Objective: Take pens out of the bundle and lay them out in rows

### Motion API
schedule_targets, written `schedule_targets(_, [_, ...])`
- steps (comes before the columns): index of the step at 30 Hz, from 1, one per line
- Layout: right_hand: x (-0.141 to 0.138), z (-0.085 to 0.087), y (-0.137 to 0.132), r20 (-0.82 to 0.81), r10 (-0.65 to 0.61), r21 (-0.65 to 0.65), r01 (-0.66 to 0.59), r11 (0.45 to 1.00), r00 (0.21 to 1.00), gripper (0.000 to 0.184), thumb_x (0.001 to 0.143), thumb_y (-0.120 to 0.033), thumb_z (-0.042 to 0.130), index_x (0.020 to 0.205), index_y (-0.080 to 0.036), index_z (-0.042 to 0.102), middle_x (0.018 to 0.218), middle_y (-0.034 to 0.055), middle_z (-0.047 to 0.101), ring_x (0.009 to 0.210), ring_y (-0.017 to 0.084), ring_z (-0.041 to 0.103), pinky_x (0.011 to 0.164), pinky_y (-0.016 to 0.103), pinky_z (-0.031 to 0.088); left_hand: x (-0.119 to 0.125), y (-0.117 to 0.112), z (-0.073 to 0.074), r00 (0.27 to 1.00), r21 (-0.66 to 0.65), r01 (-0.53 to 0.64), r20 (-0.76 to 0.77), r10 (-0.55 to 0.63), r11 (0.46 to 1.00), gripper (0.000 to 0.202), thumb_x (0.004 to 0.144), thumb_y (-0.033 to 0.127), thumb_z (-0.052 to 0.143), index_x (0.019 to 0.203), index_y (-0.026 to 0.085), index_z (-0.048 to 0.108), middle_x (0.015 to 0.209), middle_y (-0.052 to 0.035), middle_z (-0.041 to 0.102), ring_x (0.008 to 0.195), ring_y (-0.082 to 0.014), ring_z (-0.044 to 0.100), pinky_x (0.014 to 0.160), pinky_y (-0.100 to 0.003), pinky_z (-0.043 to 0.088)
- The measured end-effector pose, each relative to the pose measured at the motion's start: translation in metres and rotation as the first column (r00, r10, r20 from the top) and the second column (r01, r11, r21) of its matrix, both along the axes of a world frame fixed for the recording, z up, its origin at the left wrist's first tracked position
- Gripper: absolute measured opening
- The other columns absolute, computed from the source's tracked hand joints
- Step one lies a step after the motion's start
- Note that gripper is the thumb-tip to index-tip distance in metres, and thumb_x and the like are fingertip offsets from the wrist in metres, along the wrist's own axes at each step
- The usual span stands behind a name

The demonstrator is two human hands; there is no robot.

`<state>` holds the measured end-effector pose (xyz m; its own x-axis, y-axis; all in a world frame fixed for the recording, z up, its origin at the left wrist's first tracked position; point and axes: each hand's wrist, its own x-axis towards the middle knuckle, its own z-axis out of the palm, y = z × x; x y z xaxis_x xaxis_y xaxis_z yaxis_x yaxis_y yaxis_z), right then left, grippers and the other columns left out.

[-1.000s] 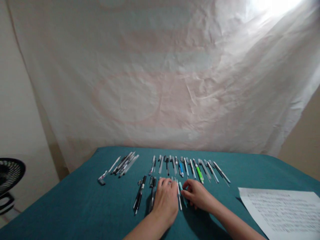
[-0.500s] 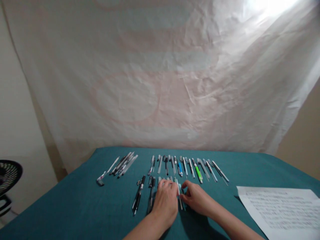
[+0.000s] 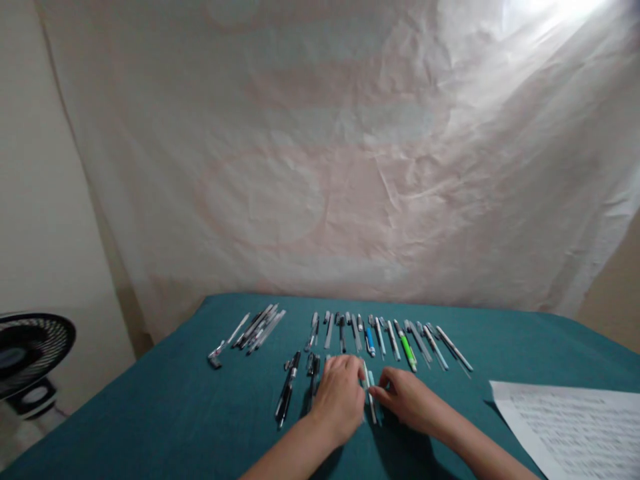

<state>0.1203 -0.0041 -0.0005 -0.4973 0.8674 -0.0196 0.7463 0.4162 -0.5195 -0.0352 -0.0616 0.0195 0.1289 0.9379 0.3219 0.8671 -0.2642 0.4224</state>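
My left hand (image 3: 341, 393) rests over the front row of pens with its fingers curled down; its thumb and whatever lies under the palm are hidden. Right beside its fingertips lies a slim white pen (image 3: 371, 403), pointing away from me. A pale green pen (image 3: 371, 379) lies close along the white one. From the right, my right hand (image 3: 404, 398) has thumb and forefinger bent together at the pale green pen. Left of my left hand are a black pen (image 3: 285, 399) with its cap alongside and another dark pen (image 3: 313, 383), partly covered.
Behind my hands runs a row of pens and caps, including a green pen (image 3: 406, 348) and a blue one (image 3: 370, 341). A heap of pens (image 3: 260, 328) lies at the back left. A written sheet (image 3: 565, 420) is at the right; a black fan (image 3: 37, 353) stands off the table's left.
The view has swung slightly left, so everything sits further right and more of the fan shows. Both hands stay at the same pens, with hardly any movement over the table.
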Motion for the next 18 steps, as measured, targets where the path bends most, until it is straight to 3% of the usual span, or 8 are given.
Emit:
schedule_targets(3, [0.002, 0.001, 0.0, 0.042, 0.0, 0.023, -0.001, 1.0, 0.999, 0.036, 0.077, -0.047, 0.041, 0.073, -0.016, 0.058, 0.066, 0.0059, 0.063, 0.055, 0.013, 0.055, 0.047, 0.021, 0.027, -0.02, 0.018, 0.013, 0.999, -0.015, -0.048, 0.014, 0.048, 0.999, 0.021, 0.081, 0.027, 0.033, 0.096, 0.021, 0.046, 0.1, -0.0013, 0.054, 0.096, -0.0117, 0.047, 0.083, -0.022, 0.034])
schedule_targets(6, [0.004, 0.004, 0.0, 0.109, -0.006, 0.052, 0.0, 0.999, 0.994, 0.036, 0.076, -0.047, 0.042, 0.069, -0.017, 0.059, 0.065, 0.0065, 0.063, 0.057, 0.015, 0.055, 0.048, 0.023, 0.025, -0.059, 0.044, 0.023, 0.978, -0.049, -0.204, -0.057, 0.201, 0.978, 0.027, 0.081, 0.033, 0.034, 0.102, 0.019, 0.045, 0.103, -0.0036, 0.054, 0.094, -0.0114, 0.049, 0.08, -0.021, 0.036])
schedule_targets(12, [0.006, 0.011, -0.005, 0.108, -0.026, 0.098, 0.016, 0.995, 0.994, 0.034, 0.075, -0.047, 0.043, 0.067, -0.019, 0.061, 0.066, 0.007, 0.064, 0.058, 0.017, 0.056, 0.047, 0.024, 0.023, -0.14, 0.07, 0.022, 0.825, -0.04, -0.541, -0.217, 0.521, 0.84, 0.022, 0.076, 0.021, 0.044, 0.095, 0.012, 0.052, 0.103, -0.0134, 0.052, 0.099, -0.0208, 0.047, 0.084, -0.031, 0.033])
schedule_targets(15, [0.007, 0.011, -0.004, 0.094, -0.035, 0.115, 0.024, 0.993, 0.995, 0.031, 0.073, -0.045, 0.046, 0.064, -0.019, 0.06, 0.064, 0.0067, 0.064, 0.055, 0.017, 0.055, 0.046, 0.024, 0.022, -0.154, 0.069, 0.018, 0.756, -0.015, -0.618, -0.285, 0.589, 0.786, 0.023, 0.078, 0.024, 0.042, 0.095, 0.012, 0.052, 0.104, -0.015, 0.052, 0.1, -0.0236, 0.047, 0.082, -0.035, 0.033])
schedule_targets(18, [0.007, 0.007, -0.001, 0.073, -0.037, 0.114, 0.028, 0.993, 0.997, 0.027, 0.072, -0.043, 0.048, 0.064, -0.02, 0.06, 0.065, 0.0064, 0.064, 0.057, 0.018, 0.055, 0.046, 0.024, 0.023, -0.152, 0.068, 0.016, 0.724, -0.016, -0.642, -0.343, 0.599, 0.767, 0.026, 0.08, 0.027, 0.041, 0.096, 0.011, 0.052, 0.103, -0.0153, 0.053, 0.099, -0.0241, 0.047, 0.081, -0.038, 0.035])
